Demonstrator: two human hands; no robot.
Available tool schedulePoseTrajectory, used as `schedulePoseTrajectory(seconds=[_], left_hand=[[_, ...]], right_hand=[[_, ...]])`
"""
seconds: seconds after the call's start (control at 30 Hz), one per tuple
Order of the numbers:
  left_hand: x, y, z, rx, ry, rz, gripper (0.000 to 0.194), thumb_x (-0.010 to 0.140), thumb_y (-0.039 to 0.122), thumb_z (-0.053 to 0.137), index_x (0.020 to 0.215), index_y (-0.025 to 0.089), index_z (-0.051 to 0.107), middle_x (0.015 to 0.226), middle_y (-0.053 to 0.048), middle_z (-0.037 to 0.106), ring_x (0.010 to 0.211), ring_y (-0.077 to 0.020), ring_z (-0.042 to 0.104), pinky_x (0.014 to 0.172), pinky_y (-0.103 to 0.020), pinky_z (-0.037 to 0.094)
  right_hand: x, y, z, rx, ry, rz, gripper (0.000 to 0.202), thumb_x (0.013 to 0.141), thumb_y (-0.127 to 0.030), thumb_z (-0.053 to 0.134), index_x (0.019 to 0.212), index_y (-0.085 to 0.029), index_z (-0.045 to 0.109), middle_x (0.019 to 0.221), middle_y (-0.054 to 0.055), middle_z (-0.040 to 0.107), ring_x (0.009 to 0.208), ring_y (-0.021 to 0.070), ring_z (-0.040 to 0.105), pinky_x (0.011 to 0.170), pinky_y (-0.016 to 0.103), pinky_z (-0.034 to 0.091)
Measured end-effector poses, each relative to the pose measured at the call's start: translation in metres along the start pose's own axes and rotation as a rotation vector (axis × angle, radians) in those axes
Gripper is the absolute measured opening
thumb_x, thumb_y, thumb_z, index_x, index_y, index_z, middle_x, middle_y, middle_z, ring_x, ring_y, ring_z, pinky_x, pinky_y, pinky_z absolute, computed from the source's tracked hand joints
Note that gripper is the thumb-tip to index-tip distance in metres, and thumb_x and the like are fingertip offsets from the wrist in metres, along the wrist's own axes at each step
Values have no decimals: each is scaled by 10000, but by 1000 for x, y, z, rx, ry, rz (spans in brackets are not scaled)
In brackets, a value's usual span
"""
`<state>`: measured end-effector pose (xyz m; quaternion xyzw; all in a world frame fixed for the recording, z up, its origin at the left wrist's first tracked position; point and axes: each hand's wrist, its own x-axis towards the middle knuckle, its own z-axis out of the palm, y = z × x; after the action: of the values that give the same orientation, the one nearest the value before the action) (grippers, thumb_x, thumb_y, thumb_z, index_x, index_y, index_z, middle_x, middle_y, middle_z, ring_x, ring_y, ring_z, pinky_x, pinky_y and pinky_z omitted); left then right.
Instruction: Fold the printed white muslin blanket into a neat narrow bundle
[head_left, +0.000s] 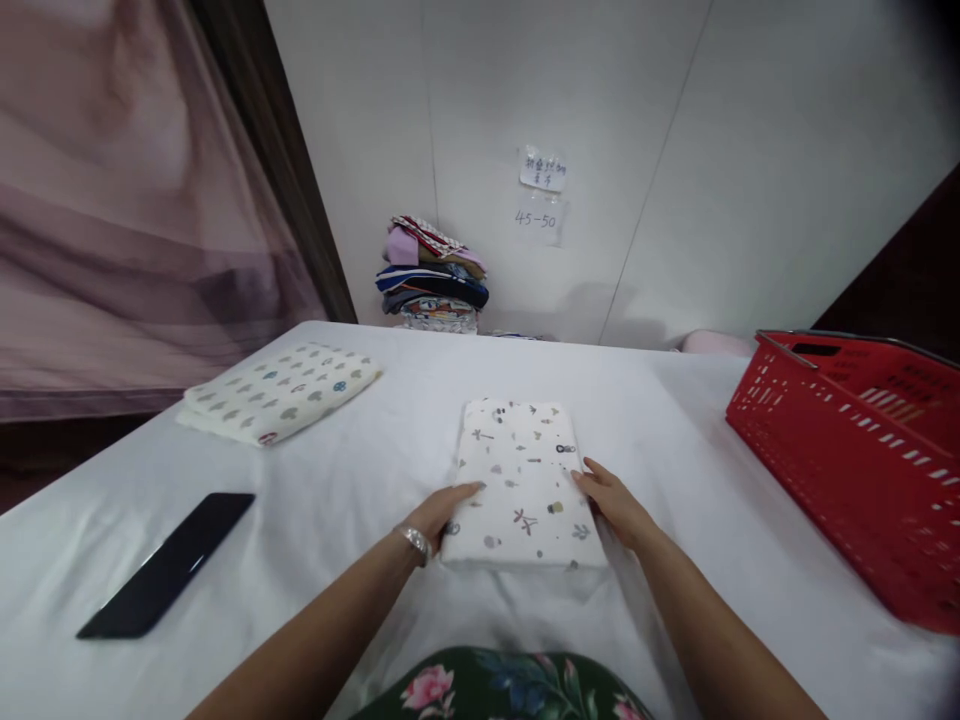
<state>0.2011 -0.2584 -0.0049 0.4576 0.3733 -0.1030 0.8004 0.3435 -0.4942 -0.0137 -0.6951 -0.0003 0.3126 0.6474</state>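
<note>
A white cloth with small printed figures (525, 490), folded into a flat rectangle, lies on the white-covered table in front of me. My left hand (448, 508) grips its left edge, thumb on top and the other fingers hidden at the side or beneath. At the right edge, my right hand (611, 497) holds the same cloth, its thumb over the top and one finger stretched along the side. A silver bracelet circles my left wrist.
Another folded patterned cloth (289, 392) lies at the back left, with a black flat object (169, 567) nearer me. A red plastic basket (847, 470) stands at the right. Beyond the table's back edge, folded fabrics (433, 275) are stacked against the wall.
</note>
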Motion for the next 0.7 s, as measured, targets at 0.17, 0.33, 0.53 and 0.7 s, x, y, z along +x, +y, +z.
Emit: schedulePoseTrajectory(seconds=[0.17,0.33,0.53,0.7], left_hand=[[13,9,6,11,55,98,297,723,382,660,887,134,661,832,-100,720,767,-222,683,711,-321,555],[-3,-12,15,-174,-56,-56,314,769,379,603,957,129,634,865,-103,718,813,-236,680,751,-374,551],[-5,-15,4,-115,-99,-13,343,770,435,599,964,154,626,925,-97,712,875,-225,667,787,-355,536],[19,13,-3,116,110,195,417,796,482,538,952,103,615,1002,-147,686,877,-231,661,749,-321,544]], right_hand=[[10,-4,4,-31,-11,37,773,701,-422,732,1344,-168,386,1163,125,611,932,239,634,788,352,529],[11,-14,11,-126,-43,-47,546,703,-362,725,1175,-166,532,1019,108,666,828,242,656,716,366,547],[7,-17,10,-165,20,16,787,678,-352,755,1339,-189,360,1150,154,594,842,246,654,721,367,546],[-1,-18,10,-58,-78,49,728,693,-360,750,1308,-196,395,1171,143,596,908,253,643,775,380,538]])
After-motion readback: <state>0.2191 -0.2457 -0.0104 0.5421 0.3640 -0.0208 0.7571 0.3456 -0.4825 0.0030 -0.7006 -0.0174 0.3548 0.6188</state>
